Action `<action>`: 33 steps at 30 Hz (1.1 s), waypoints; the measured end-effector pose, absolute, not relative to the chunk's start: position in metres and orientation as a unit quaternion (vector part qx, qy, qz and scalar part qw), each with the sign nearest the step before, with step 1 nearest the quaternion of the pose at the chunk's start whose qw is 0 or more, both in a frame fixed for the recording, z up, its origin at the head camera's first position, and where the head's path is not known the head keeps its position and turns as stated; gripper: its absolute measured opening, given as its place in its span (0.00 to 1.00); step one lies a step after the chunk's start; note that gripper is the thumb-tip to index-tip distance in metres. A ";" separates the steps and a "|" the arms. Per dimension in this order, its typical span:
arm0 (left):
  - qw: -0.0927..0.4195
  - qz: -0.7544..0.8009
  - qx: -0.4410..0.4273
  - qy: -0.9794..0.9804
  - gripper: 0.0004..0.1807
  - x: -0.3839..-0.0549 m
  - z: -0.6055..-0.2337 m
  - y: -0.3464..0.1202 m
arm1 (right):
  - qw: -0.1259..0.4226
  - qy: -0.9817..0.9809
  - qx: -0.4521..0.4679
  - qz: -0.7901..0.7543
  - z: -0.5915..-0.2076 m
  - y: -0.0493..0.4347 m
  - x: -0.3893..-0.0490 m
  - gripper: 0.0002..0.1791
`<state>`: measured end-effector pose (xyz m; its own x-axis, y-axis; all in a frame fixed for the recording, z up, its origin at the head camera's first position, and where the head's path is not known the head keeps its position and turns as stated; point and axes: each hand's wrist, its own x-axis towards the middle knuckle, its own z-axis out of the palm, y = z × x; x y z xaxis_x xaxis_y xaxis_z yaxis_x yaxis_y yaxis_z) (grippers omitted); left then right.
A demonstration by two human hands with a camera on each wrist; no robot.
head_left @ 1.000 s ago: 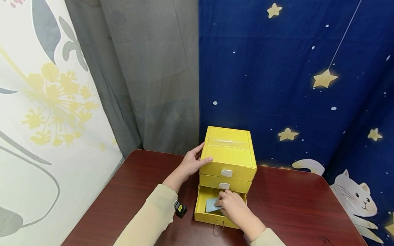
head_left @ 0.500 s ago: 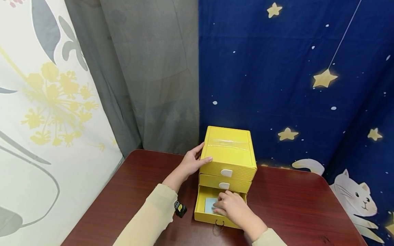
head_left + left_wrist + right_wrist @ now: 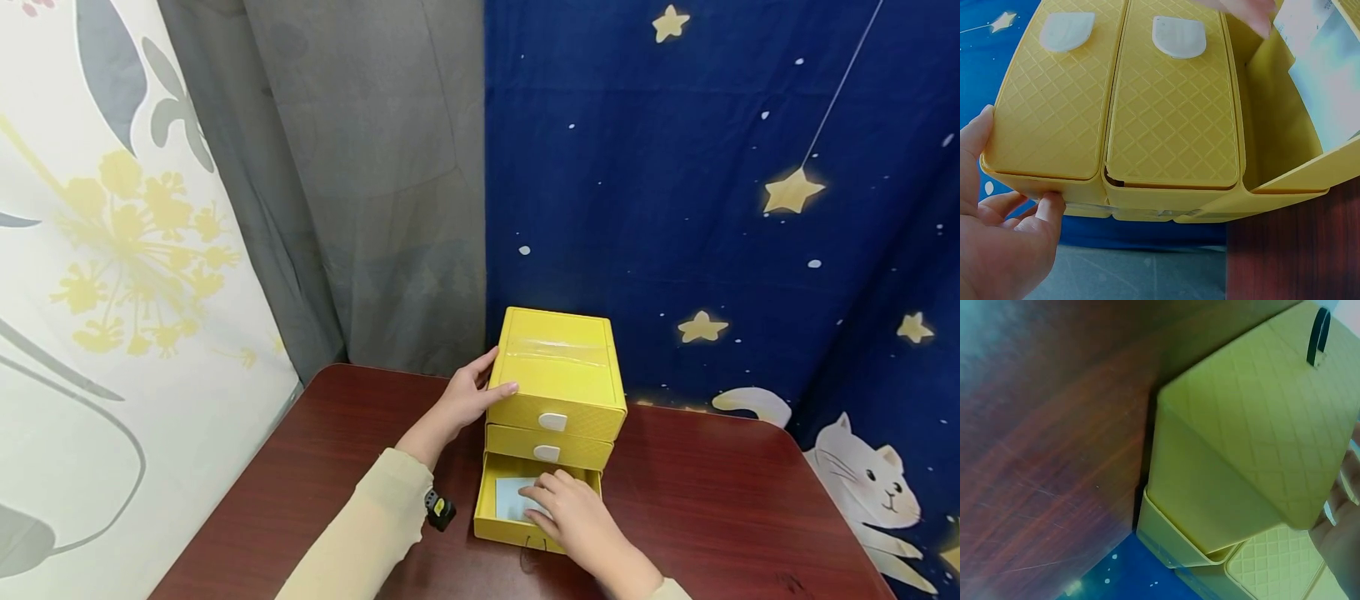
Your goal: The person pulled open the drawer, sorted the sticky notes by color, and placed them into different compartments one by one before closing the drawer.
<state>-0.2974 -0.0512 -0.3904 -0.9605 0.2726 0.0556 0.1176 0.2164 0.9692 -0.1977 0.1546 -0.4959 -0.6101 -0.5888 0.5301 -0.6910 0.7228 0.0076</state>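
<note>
A yellow three-drawer storage box (image 3: 558,350) stands on the table, its bottom drawer (image 3: 498,530) pulled out. My left hand (image 3: 467,398) holds the box's upper left corner; in the left wrist view the thumb lies over the top edge and the bent fingers touch the side. Inside the drawer lies a light blue sheet of paper (image 3: 510,498); the left wrist view also shows a whitish sheet (image 3: 1302,26) beside it. Over the drawer, my right hand (image 3: 573,512) has its fingers spread loosely above the blue paper. Whether the fingertips touch it is hard to tell.
The upper two drawers are closed, with white tabs (image 3: 553,422). A thin dark loop (image 3: 1319,336) hangs on the bottom drawer's front. Clear tape (image 3: 557,352) crosses the box top. The dark red table (image 3: 720,500) spreads around; a blue curtain (image 3: 570,167) hangs behind.
The blue paper, tilted and pinched by my right fingers a second ago, has shifted slightly left and lies flatter. The right fingers have spread and drawn back a little. My left hand stays put.
</note>
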 end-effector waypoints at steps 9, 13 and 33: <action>0.063 0.612 0.112 0.780 0.48 -0.300 -0.395 -0.051 | 0.300 -0.868 0.374 0.127 -0.505 0.159 -0.182 0.18; 0.062 0.613 0.112 0.779 0.48 -0.301 -0.396 -0.050 | 0.301 -0.864 0.383 0.130 -0.509 0.163 -0.178 0.18; 0.062 0.610 0.116 0.781 0.48 -0.300 -0.395 -0.050 | 0.318 -0.851 0.397 0.130 -0.516 0.170 -0.175 0.10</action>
<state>-0.2997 -0.0503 -0.3949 -0.9654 0.2569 0.0448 0.1058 0.2289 0.9677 -0.1749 0.1699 -0.5163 -0.4822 -0.5928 0.6451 -0.7585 0.6509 0.0312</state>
